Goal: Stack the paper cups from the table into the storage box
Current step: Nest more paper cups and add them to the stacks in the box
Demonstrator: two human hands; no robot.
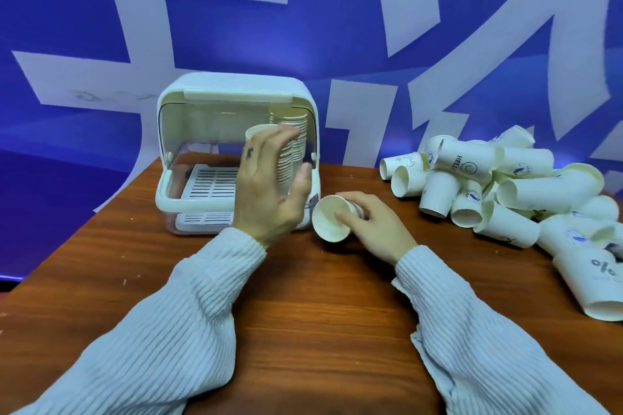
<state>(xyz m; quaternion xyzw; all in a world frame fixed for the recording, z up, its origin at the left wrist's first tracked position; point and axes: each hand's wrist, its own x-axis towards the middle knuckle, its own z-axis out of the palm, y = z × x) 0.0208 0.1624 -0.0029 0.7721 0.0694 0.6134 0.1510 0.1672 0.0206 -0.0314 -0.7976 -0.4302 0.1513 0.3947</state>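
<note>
Right hand curled round a paper cup; left hand spread, half-hiding the box's cup stack.

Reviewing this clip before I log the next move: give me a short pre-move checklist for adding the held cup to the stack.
1. Storage box lid raised, front open: ok.
2. Right hand holds one paper cup, mouth facing left: ok.
3. Left hand at the nearer cup stack; firm grip: cannot tell.
4. Second stack behind stands upright in the box: ok.
5. Headroom above the stacks under the lid: cannot tell.
6. Loose cup pile remains on the table, right side: ok.
</note>
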